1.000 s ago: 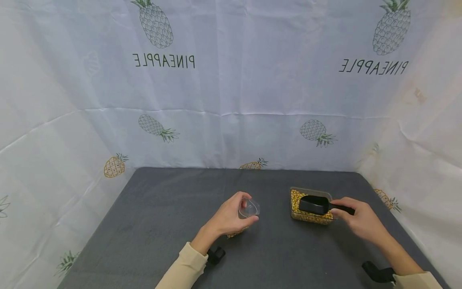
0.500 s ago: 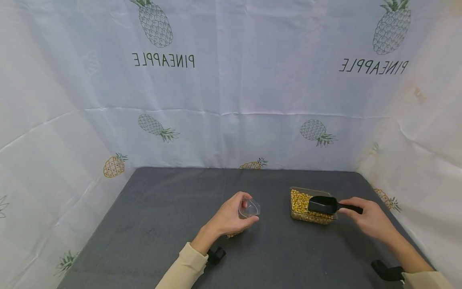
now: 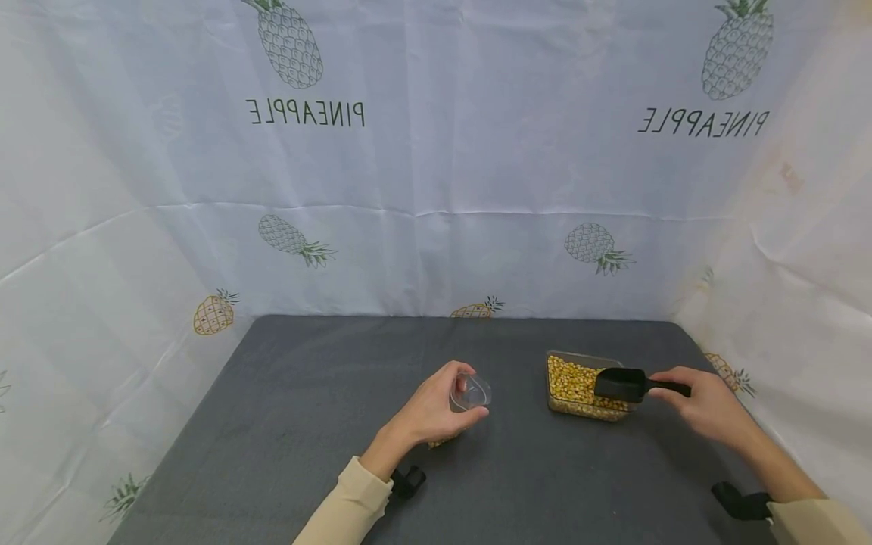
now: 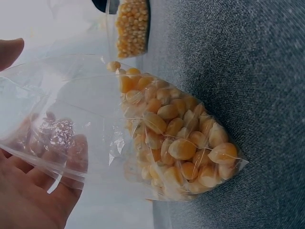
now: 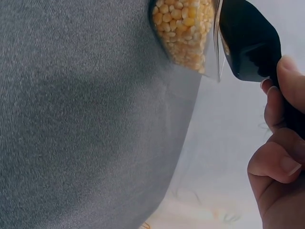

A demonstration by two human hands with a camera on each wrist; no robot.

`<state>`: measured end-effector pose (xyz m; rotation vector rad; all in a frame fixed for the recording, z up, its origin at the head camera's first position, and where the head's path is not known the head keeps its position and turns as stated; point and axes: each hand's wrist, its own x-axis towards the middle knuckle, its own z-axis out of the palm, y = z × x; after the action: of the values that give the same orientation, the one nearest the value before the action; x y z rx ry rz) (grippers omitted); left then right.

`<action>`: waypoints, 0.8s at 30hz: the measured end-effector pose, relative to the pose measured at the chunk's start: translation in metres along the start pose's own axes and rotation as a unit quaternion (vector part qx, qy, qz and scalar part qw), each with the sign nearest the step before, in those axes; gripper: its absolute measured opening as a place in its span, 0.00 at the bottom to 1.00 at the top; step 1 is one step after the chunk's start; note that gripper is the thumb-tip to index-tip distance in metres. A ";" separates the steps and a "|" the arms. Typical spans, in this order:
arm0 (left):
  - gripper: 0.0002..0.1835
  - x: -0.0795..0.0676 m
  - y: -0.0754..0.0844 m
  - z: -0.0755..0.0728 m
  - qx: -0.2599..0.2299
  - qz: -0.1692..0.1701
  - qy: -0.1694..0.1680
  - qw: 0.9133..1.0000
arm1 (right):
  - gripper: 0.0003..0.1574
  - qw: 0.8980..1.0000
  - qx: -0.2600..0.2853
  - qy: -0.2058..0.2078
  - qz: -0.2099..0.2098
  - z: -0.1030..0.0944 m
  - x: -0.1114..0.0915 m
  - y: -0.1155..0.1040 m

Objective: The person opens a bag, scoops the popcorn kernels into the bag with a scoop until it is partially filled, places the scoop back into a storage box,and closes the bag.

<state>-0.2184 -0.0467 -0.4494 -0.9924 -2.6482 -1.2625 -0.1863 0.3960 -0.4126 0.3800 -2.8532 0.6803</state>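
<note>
Your left hand (image 3: 436, 406) grips the clear bag (image 4: 107, 126) near its top, thumb and fingers set on opposite sides, presumably to hold the mouth apart; corn (image 4: 183, 148) fills the bottom, its weight probably steadying the bag at the table (image 3: 327, 409); your right hand (image 3: 705, 405) curls its fingers round the handle of the black scoop (image 3: 621, 384), seemingly for tilt control, over the box's (image 3: 579, 409) right end; whether scoop touches kernels, you cannot tell.
</note>
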 end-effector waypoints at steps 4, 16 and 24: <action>0.31 0.000 -0.001 0.000 0.002 0.003 0.003 1.000 | 0.15 1.000 -0.008 0.004 -0.010 -0.001 0.001 0.002; 0.30 0.000 -0.001 0.001 0.009 0.004 0.008 1.000 | 0.13 0.999 -0.018 -0.013 -0.024 -0.004 0.005 0.002; 0.30 0.001 -0.002 0.001 0.010 -0.005 0.001 1.000 | 0.13 0.997 -0.059 -0.035 -0.041 0.000 0.011 -0.008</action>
<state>-0.2198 -0.0469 -0.4509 -0.9763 -2.6606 -1.2364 -0.1940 0.3864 -0.4069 0.5092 -2.9076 0.4909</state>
